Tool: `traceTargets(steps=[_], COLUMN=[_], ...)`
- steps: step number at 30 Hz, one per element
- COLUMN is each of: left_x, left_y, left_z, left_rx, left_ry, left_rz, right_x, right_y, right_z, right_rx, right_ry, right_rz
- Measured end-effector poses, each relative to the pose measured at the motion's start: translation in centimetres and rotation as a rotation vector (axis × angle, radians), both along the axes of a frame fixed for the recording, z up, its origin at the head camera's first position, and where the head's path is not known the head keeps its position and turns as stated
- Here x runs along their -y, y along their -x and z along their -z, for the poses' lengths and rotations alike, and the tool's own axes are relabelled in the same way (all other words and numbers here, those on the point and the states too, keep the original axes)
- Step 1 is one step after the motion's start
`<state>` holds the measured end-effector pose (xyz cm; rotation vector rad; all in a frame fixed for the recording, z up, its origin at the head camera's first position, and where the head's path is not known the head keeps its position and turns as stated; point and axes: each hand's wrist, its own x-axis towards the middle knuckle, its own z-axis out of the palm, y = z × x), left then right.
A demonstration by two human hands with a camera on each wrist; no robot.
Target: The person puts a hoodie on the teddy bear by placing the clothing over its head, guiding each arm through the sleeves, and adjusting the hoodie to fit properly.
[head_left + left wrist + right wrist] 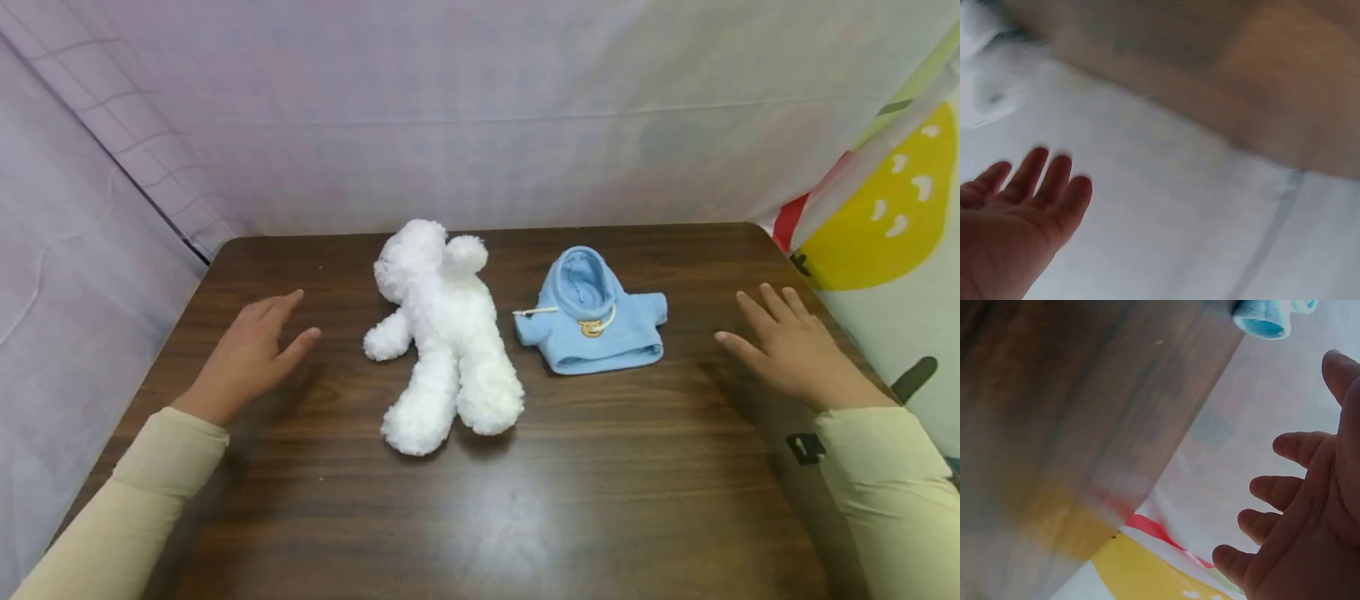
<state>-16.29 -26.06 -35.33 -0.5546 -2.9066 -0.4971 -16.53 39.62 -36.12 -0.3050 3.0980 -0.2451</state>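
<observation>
A white fluffy stuffed toy [450, 325] lies on the brown table [375, 517], its head toward the far edge. To its right is a small light blue hoodie [600, 329] with a bear patch and white cords, its hood at the far side. My left hand [251, 354], fingers extended and holding nothing, is left of the toy. Right of the hoodie, my right hand [795, 350] has its fingers spread and holds nothing. The left wrist view shows the left hand [1025, 219] apart from the toy; the right wrist view shows the right hand [1310, 500] and one hoodie sleeve [1263, 319].
A pale cloth [480, 117] hangs behind the table, and another stands along the left side. At the right is a white cloth with a yellow print [892, 208]. A small black object [806, 448] shows beside the right sleeve.
</observation>
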Motion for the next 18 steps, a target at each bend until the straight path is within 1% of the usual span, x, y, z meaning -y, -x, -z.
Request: traceTargets(steps=[2,3,5,7,9,11,13,14,17,18], left_x=[-1.8,-2.8,-5.1,-7.5,-10.0,-12.7,-15.6,-17.1,-21.5,-22.8], left_y=[-0.5,-0.8,-1.1,-1.1,-0.8,-0.4,0.4,0.8,2.2,2.7], left_z=[-1.2,-1.9,-3.3,-4.7,-5.9,-7.0,-8.1,-8.8,-10.7,-11.3], left_rx=[-0.011,-0.009,-0.013,-0.004,0.013,0.066,0.150,0.195,0.320,0.362], left_ry=[-0.021,-0.033,-0.064,-0.101,-0.133,-0.132,-0.114,-0.091,0.004,0.033], left_rz=[0.068,0.112,0.220,0.319,0.403,0.465,0.509,0.523,0.531,0.520], right_x=[0.2,0.3,0.6,1.1,1.7,2.5,3.4,4.0,5.6,6.1], right_y=[0.0,0.1,0.3,0.6,1.2,1.8,2.6,2.9,3.9,4.3], right_z=[-0.2,-0.4,-0.9,-1.6,-2.4,-3.2,-3.8,-4.1,-4.8,-5.0], right_rx=[-0.002,0.005,0.032,0.063,0.090,0.104,0.107,0.103,0.090,0.087], right_ry=[0.005,0.009,0.016,0.024,0.033,0.037,0.031,0.027,0.020,0.024], right_rz=[-0.015,-0.020,-0.026,-0.031,-0.039,-0.043,-0.064,-0.074,-0.109,-0.121])
